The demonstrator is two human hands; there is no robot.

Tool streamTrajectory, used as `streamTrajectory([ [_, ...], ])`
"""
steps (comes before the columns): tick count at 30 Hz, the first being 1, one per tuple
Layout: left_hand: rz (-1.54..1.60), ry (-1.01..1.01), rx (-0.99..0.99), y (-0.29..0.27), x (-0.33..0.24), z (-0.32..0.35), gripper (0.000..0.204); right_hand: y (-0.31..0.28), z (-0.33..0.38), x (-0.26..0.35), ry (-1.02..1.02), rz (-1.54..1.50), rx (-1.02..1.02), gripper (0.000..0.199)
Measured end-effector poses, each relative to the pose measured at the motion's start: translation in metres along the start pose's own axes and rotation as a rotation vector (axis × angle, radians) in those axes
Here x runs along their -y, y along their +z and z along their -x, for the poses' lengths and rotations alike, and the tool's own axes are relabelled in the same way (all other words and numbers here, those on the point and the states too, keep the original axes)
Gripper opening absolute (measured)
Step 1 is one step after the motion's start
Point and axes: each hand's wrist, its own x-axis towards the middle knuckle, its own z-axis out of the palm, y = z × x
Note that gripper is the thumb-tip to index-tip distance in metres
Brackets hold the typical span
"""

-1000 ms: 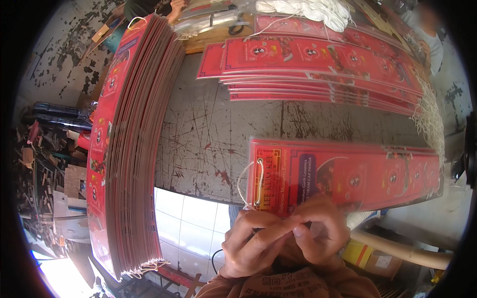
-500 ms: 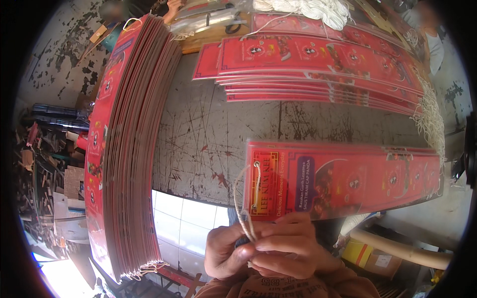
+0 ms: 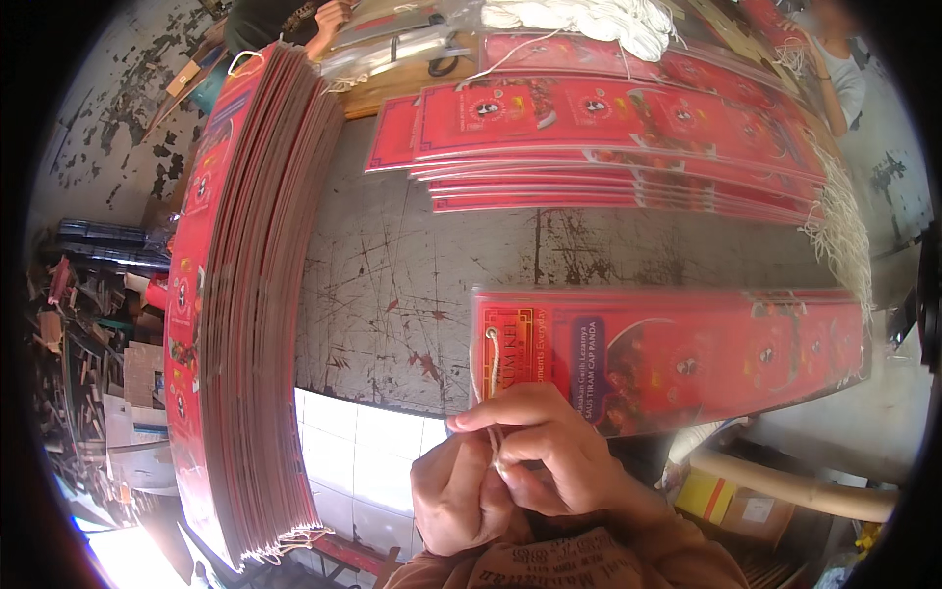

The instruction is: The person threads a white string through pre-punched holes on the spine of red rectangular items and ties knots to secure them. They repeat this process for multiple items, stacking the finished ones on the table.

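Note:
A long red printed panel (image 3: 706, 358) lies on the near right of the table, its left end toward me. A cream string (image 3: 493, 358) runs through holes at that end and down to my fingers. My left hand (image 3: 456, 491) is closed, pinching the string below the panel's corner. Above and beside it, my right hand (image 3: 559, 447) has thumb and fingers closed on the same string, where a small knot or loop shows. The two hands touch, and the fingers partly hide the string and the panel's corner.
A tall stack of red panels (image 3: 245, 294) stands along the left. More red panels (image 3: 628, 118) lie fanned at the back, string ends (image 3: 834, 216) hanging at their right. A white string bundle (image 3: 589, 20) and scissors (image 3: 446, 64) lie beyond. Two other people are at the far side.
My right hand has moved up and left, over the panel's lower corner, bringing the string closer in. My left hand has shifted slightly down. The view has shifted a little.

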Motion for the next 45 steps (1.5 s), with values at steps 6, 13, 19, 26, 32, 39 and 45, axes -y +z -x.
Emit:
streamTrajectory([
  [6, -0.187, 0.149, -0.231, 0.004, 0.006, -0.005, 0.008, 0.004, 0.004, 0.005, 0.258, -0.002, -0.092, 0.020],
  [13, -0.202, 0.377, -0.272, 0.013, 0.024, -0.015, 0.025, -0.008, -0.004, 0.003, 0.393, -0.119, -0.085, 0.017],
  [19, -0.142, 0.406, -0.253, 0.013, 0.036, -0.017, 0.026, -0.008, -0.006, 0.001, 0.437, -0.213, -0.169, 0.015],
  [26, -0.111, 0.300, -0.226, 0.015, 0.031, -0.017, 0.013, -0.005, -0.005, 0.001, 0.324, -0.009, -0.124, 0.017],
  [32, -0.021, 0.279, -0.207, 0.015, 0.028, -0.019, 0.004, -0.006, -0.004, 0.004, 0.300, 0.001, -0.019, 0.025],
  [39, 0.212, 0.284, -0.246, 0.027, 0.041, -0.014, 0.023, -0.001, 0.000, 0.000, 0.299, 0.006, -0.048, 0.023],
  [45, 0.351, 0.244, -0.283, 0.028, 0.037, -0.017, 0.029, -0.007, -0.006, 0.007, 0.334, 0.014, -0.030, 0.018],
])
